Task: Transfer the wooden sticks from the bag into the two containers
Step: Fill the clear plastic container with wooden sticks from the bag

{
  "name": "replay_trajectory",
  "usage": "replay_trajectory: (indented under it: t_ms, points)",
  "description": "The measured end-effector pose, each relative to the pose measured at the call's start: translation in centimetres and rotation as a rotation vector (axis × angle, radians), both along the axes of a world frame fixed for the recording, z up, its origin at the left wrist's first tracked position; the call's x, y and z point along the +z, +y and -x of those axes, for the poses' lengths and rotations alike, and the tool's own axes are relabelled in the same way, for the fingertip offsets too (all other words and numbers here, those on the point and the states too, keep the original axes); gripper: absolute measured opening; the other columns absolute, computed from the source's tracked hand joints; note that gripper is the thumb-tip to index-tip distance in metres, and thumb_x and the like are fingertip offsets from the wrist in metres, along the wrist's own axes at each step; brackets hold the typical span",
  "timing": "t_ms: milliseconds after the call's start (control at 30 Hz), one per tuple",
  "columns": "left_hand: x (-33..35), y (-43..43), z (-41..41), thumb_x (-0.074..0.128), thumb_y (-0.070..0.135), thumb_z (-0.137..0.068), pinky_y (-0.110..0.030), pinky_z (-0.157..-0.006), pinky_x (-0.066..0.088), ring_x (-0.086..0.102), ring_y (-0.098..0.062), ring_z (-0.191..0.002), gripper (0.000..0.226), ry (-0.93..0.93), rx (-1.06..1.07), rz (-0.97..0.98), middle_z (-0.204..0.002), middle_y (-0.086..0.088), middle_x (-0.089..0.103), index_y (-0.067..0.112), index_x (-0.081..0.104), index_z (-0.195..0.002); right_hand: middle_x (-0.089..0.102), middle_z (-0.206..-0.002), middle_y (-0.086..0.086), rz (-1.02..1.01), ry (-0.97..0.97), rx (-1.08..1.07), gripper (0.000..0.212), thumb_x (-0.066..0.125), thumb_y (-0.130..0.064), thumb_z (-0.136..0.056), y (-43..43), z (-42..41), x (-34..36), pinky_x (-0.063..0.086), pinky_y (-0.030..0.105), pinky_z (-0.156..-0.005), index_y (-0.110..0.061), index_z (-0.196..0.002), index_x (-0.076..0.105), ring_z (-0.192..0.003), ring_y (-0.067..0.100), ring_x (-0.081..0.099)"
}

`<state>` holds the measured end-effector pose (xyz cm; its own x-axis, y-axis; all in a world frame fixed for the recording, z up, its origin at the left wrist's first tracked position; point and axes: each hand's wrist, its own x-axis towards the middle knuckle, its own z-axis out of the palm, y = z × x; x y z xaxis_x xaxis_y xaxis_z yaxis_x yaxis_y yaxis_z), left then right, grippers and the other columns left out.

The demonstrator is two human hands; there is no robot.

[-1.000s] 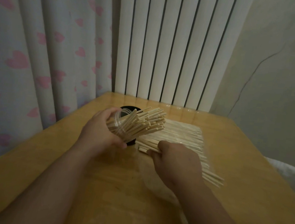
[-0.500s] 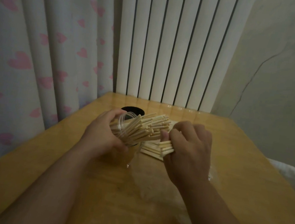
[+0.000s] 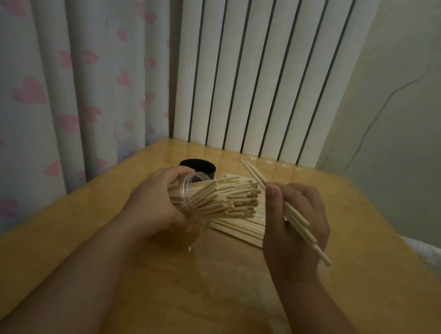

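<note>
My left hand (image 3: pixel 154 203) grips a clear plastic container (image 3: pixel 187 190), tilted so that its mouth faces right. Many wooden sticks (image 3: pixel 226 199) fan out of it. My right hand (image 3: pixel 295 224) holds a few long sticks (image 3: pixel 295 220) lifted off the table, slanting from upper left to lower right, just right of the container's mouth. More sticks (image 3: pixel 237 227) lie flat on the table under both hands, on a clear bag that is hard to make out. A black container (image 3: pixel 198 166) stands behind the clear one.
The wooden table (image 3: pixel 198 301) ends at a white ribbed radiator (image 3: pixel 252 69) at the back. A curtain with pink hearts (image 3: pixel 60 66) hangs along the left edge. White fabric (image 3: pixel 434 259) lies past the table's right edge.
My right hand closed on a few sticks from the flat pile and lifted them up and to the right. The left hand kept the tilted clear container in place.
</note>
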<state>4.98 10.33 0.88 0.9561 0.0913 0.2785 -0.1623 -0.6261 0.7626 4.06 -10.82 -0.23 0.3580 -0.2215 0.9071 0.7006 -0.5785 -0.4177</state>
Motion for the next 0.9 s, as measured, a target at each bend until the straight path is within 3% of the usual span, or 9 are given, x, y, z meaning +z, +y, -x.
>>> replay_trajectory:
  t_ms: [167, 333, 467, 533, 600, 733, 800, 833, 900]
  points:
    - [-0.1, -0.1, 0.0, 0.096, 0.005, -0.044, -0.05, -0.101, 0.049, 0.052, -0.018, -0.119, 0.107, -0.003, 0.0, 0.003, -0.122, 0.021, 0.049, 0.044, 0.052, -0.134, 0.065, -0.073, -0.004, -0.204, 0.121, 0.208, 0.027, 0.049, -0.034, -0.099, 1.0, 0.9, 1.0, 0.049, 0.026, -0.064, -0.027, -0.081, 0.068, -0.071, 0.011, 0.064]
    - [-0.2, 0.0, 0.0, 0.096, 0.007, -0.043, -0.05, -0.101, 0.048, 0.052, -0.017, -0.118, 0.106, 0.002, -0.027, -0.022, -0.122, 0.021, 0.05, 0.045, 0.052, -0.132, 0.066, -0.068, -0.005, -0.322, 0.351, 0.347, 0.032, 0.051, -0.026, -0.103, 1.4, 1.3, 1.2, 0.049, 0.024, -0.057, -0.022, -0.077, 0.071, -0.064, 0.008, 0.063]
    - [-0.1, -0.1, 0.0, 0.097, 0.011, -0.042, -0.05, -0.104, 0.045, 0.05, -0.016, -0.119, 0.108, 0.011, -0.037, -0.062, -0.12, 0.024, 0.049, 0.047, 0.051, -0.133, 0.063, -0.06, -0.01, -0.394, 0.443, 0.39, 0.037, 0.051, -0.022, -0.102, 1.3, 1.4, 1.7, 0.044, 0.012, -0.054, -0.019, -0.069, 0.069, -0.059, -0.002, 0.058]
    - [-0.1, 0.0, 0.1, 0.097, 0.013, -0.042, -0.05, -0.105, 0.045, 0.05, -0.014, -0.118, 0.107, 0.011, -0.049, -0.078, -0.117, 0.028, 0.048, 0.049, 0.05, -0.132, 0.067, -0.065, -0.009, -0.411, 0.485, 0.421, 0.036, 0.052, -0.022, -0.101, 1.2, 1.5, 1.9, 0.042, 0.006, -0.053, -0.017, -0.069, 0.068, -0.062, -0.006, 0.06]
    - [-0.1, 0.0, 0.1, 0.097, 0.014, -0.041, -0.05, -0.105, 0.045, 0.05, -0.014, -0.118, 0.107, 0.01, -0.053, -0.08, -0.119, 0.026, 0.049, 0.048, 0.05, -0.132, 0.068, -0.087, -0.002, -0.382, 0.511, 0.417, 0.032, 0.056, -0.022, -0.099, 1.3, 1.2, 1.7, 0.043, 0.005, -0.056, -0.016, -0.07, 0.068, -0.071, -0.007, 0.06]
    - [-0.2, 0.0, -0.1, 0.096, 0.014, -0.039, -0.05, -0.104, 0.045, 0.052, -0.014, -0.117, 0.109, 0.005, -0.052, -0.075, -0.123, 0.022, 0.051, 0.047, 0.051, -0.132, 0.05, -0.13, -0.01, -0.224, 0.647, 0.475, 0.02, 0.068, -0.049, -0.084, 1.1, 0.6, 0.8, 0.053, 0.016, -0.073, -0.031, -0.093, 0.074, -0.112, 0.004, 0.055]
    - [-0.2, 0.1, -0.1, 0.096, 0.012, -0.039, -0.05, -0.103, 0.047, 0.053, -0.014, -0.116, 0.109, 0.002, -0.053, -0.055, -0.123, 0.022, 0.052, 0.046, 0.052, -0.132, 0.055, -0.129, -0.008, -0.252, 0.653, 0.54, 0.03, 0.059, -0.053, -0.086, 0.9, 0.7, 0.6, 0.049, 0.014, -0.079, -0.036, -0.109, 0.07, -0.113, 0.002, 0.056]
    - [-0.2, 0.1, -0.1, 0.096, 0.012, -0.039, -0.05, -0.103, 0.047, 0.053, -0.014, -0.116, 0.109, 0.003, -0.052, -0.052, -0.123, 0.022, 0.052, 0.046, 0.052, -0.132, 0.06, -0.122, -0.011, -0.298, 0.632, 0.55, 0.025, 0.051, -0.046, -0.096, 0.8, 0.9, 0.7, 0.046, 0.013, -0.081, -0.036, -0.11, 0.069, -0.11, -0.003, 0.056]
    - [-0.3, 0.1, -0.2, 0.097, 0.015, -0.038, -0.05, -0.103, 0.046, 0.052, -0.015, -0.117, 0.11, 0.0, -0.05, -0.059, -0.124, 0.022, 0.052, 0.046, 0.052, -0.133, 0.065, -0.11, -0.019, -0.423, 0.59, 0.516, 0.036, 0.039, -0.027, -0.104, 0.7, 1.0, 0.9, 0.044, 0.02, -0.087, -0.04, -0.095, 0.072, -0.108, -0.006, 0.057]
